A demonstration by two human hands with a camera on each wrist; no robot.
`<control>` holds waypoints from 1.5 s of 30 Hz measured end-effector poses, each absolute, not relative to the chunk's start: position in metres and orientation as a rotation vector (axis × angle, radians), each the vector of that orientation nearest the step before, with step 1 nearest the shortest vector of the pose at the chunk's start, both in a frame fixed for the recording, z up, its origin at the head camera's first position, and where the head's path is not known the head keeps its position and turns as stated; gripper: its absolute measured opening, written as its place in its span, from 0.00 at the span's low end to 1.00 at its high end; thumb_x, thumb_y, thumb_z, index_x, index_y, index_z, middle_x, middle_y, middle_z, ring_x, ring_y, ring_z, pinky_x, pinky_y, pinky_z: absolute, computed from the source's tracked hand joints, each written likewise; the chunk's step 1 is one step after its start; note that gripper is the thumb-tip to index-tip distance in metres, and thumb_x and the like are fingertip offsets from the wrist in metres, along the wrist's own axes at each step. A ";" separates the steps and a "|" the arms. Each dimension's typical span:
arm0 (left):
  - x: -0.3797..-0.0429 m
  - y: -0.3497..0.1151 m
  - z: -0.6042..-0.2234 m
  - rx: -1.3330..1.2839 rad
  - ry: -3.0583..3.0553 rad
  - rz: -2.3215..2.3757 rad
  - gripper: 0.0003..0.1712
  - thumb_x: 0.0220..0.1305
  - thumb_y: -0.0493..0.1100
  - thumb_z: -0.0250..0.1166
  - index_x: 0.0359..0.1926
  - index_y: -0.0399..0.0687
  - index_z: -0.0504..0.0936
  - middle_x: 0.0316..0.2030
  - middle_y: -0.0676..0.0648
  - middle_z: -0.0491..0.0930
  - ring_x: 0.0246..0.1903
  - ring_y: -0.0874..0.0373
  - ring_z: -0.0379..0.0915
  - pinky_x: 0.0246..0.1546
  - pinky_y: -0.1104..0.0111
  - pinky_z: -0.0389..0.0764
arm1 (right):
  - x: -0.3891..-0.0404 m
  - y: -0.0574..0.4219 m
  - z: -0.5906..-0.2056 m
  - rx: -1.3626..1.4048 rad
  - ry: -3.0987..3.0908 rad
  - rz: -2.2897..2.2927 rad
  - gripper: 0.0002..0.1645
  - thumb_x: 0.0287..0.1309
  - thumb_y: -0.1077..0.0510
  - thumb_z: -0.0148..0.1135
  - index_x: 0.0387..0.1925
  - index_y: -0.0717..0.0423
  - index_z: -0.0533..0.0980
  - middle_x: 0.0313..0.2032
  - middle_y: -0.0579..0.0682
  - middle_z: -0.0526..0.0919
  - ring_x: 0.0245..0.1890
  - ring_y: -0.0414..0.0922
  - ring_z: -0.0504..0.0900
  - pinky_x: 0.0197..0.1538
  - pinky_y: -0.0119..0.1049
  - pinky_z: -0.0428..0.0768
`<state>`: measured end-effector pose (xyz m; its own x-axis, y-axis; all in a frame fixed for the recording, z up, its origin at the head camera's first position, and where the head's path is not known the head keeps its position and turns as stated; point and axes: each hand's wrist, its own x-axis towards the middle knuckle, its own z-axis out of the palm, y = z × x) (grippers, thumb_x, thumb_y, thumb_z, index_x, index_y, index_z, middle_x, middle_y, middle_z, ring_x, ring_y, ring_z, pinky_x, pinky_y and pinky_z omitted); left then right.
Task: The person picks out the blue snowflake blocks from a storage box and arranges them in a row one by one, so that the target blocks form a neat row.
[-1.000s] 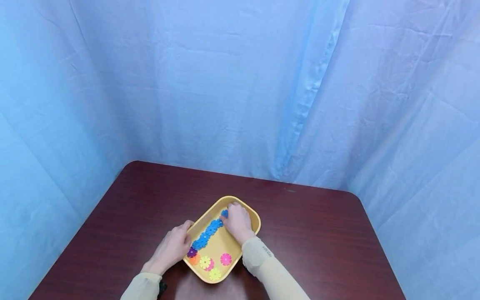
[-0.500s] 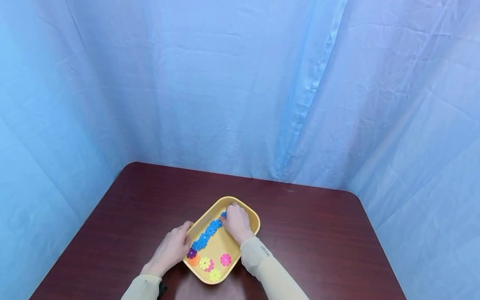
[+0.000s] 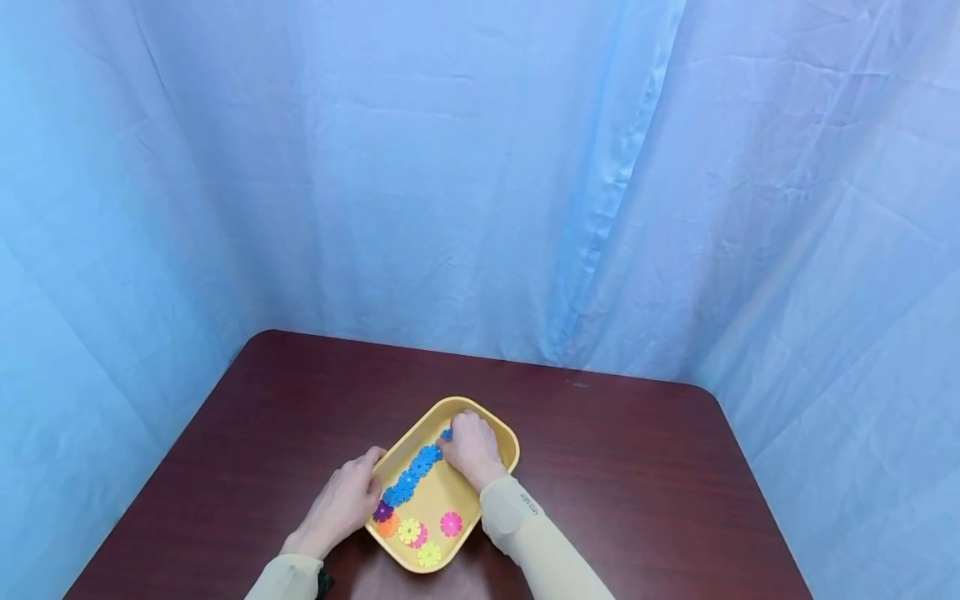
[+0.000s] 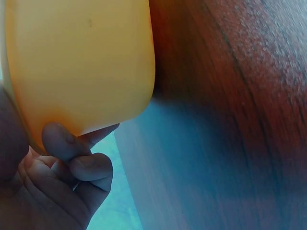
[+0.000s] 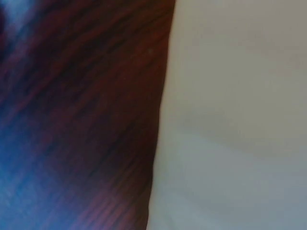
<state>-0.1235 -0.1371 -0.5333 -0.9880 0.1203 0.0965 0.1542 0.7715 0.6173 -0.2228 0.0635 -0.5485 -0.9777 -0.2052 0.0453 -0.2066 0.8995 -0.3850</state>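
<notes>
A yellow plastic tray (image 3: 512, 437) stands slantwise on the table. My left hand (image 3: 339, 504) grips its left rim; the left wrist view shows curled fingers (image 4: 88, 167) against the outside wall of the tray (image 4: 91, 57). Inside it, a row of blue flower-shaped discs (image 3: 408, 481), overlapping one another, runs along the left side. At the far end of that row, my right hand (image 3: 472, 446) reaches in with curled fingers and pinches a blue disc (image 3: 446, 434), its fingertips mostly hidden. The right wrist view holds only a pale sleeve and table.
Near the tray's front end lie a purple disc (image 3: 383, 511), an orange disc (image 3: 387, 525), two yellow discs (image 3: 429, 554) and two pink discs (image 3: 451, 524). The dark red wooden table (image 3: 615, 483) surrounds the tray. Blue curtains (image 3: 450, 167) hang behind and at both sides.
My right hand has shifted slightly toward me and left at the far end of the blue row, covering more of the end disc. The left hand keeps its grip on the tray.
</notes>
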 end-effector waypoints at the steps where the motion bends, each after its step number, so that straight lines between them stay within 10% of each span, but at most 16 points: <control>1: -0.123 -0.137 -0.533 -0.228 -2.904 -1.018 0.19 0.59 0.28 0.62 0.52 0.41 0.77 0.41 0.42 0.83 0.34 0.56 0.79 0.34 0.59 0.80 | -0.223 0.064 -0.548 0.330 -3.056 0.625 0.18 0.56 0.50 0.71 0.19 0.50 0.72 0.24 0.45 0.69 0.21 0.41 0.69 0.27 0.34 0.70; 20: -0.123 -0.138 -0.535 -0.234 -2.889 -1.002 0.19 0.58 0.28 0.62 0.52 0.41 0.77 0.39 0.42 0.83 0.33 0.56 0.78 0.34 0.60 0.79 | -0.218 0.074 -0.532 0.315 -3.019 0.919 0.24 0.49 0.55 0.73 0.12 0.51 0.65 0.13 0.42 0.56 0.13 0.39 0.59 0.19 0.32 0.60; 29: -0.122 -0.138 -0.535 -0.233 -2.898 -1.007 0.19 0.58 0.28 0.62 0.51 0.40 0.77 0.40 0.42 0.83 0.34 0.56 0.78 0.34 0.59 0.80 | -0.215 0.083 -0.524 0.354 -2.985 0.875 0.13 0.47 0.54 0.74 0.28 0.55 0.78 0.23 0.45 0.75 0.23 0.41 0.71 0.28 0.34 0.72; 45: -0.123 -0.136 -0.533 -0.229 -2.898 -1.013 0.18 0.58 0.27 0.62 0.51 0.41 0.78 0.39 0.42 0.83 0.32 0.58 0.76 0.32 0.60 0.78 | -0.199 0.103 -0.492 0.423 -2.862 0.924 0.18 0.43 0.52 0.76 0.36 0.55 0.81 0.32 0.43 0.75 0.28 0.41 0.73 0.35 0.35 0.77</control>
